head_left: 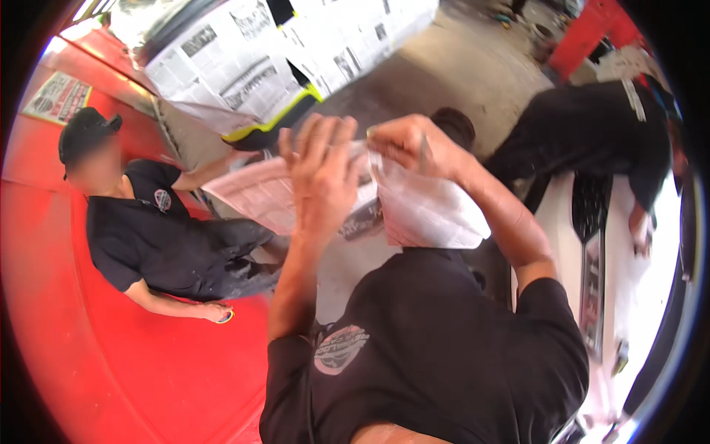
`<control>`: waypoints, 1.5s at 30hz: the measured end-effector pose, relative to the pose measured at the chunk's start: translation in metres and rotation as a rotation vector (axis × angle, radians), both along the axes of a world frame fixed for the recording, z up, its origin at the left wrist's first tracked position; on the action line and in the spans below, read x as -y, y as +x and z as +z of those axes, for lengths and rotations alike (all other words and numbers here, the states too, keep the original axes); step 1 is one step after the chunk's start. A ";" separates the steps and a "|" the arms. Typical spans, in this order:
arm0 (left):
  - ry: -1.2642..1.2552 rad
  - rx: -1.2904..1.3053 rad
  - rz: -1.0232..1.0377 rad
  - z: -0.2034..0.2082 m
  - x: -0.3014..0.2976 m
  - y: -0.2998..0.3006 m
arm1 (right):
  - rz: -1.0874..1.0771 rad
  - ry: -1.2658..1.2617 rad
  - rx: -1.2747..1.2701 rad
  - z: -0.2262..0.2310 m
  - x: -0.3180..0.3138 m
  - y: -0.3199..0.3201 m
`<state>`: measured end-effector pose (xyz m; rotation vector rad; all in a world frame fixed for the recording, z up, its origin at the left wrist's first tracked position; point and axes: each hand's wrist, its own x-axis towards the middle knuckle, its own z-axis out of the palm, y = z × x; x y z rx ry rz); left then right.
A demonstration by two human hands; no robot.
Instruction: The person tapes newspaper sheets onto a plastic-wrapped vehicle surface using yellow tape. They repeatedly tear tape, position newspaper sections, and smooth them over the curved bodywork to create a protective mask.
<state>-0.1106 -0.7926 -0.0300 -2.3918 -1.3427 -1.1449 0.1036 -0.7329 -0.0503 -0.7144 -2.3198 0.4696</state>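
Newspaper sheets (pixel 433 214) with printed pages hang in front of my chest, spreading left and right of my hands. My right hand (pixel 418 144) is closed in a pinch on their upper edge. The back of my left hand (pixel 319 174) faces up, its fingers stretched and somewhat apart. It lies over the paper's left part, and its palm is hidden. Left of me stands a person (pixel 148 222) in a dark cap and T-shirt, one arm reaching behind the paper's far left edge. That person's other hand (pixel 216 313) holds a small round object with a yellow-green rim.
Red car panels (pixel 185 355) fill the left side. Ahead, a vehicle covered with newspaper (pixel 251 66) shows a yellow-green edge. To the right, a person in black (pixel 592 129) bends over a white car part (pixel 558 244) with a dark grille. A red post (pixel 588 37) stands behind.
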 end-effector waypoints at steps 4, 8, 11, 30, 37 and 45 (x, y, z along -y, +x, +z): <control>-0.133 0.013 -0.090 -0.011 -0.079 0.018 | 0.068 -0.055 -0.024 0.001 -0.064 0.012; -0.142 0.018 -0.075 -0.008 -0.133 0.026 | 0.127 -0.074 0.028 0.007 -0.130 0.019; -0.161 0.027 -0.081 -0.014 -0.173 0.029 | 0.139 -0.126 0.067 0.006 -0.169 0.025; -0.388 0.414 -0.109 -0.008 -0.411 -0.010 | -0.246 -0.771 -0.056 -0.002 -0.371 0.077; -0.808 0.376 0.085 -0.085 -0.472 -0.042 | -0.288 -0.733 0.068 0.039 -0.434 0.089; -0.602 0.364 0.192 -0.087 -0.527 -0.124 | -0.418 -0.795 0.303 -0.062 -0.571 0.300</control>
